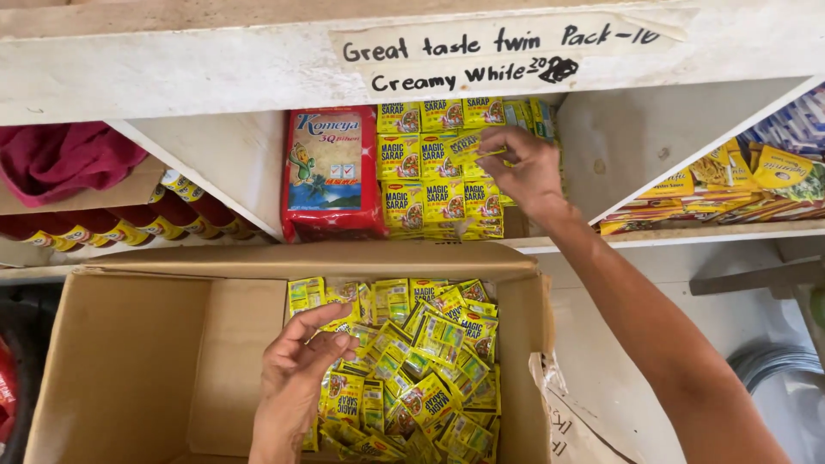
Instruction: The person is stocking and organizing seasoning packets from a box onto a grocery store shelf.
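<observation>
Glossy yellow sachets (412, 378), cardboard box (137, 361), hands (296, 378)

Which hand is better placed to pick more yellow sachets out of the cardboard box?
Left, probably. The left hand hovers inside the cardboard box beside the loose sachets; the right hand is up at the shelf stack.

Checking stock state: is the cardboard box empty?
No, the cardboard box holds a heap of yellow sachets on its right side.
</observation>
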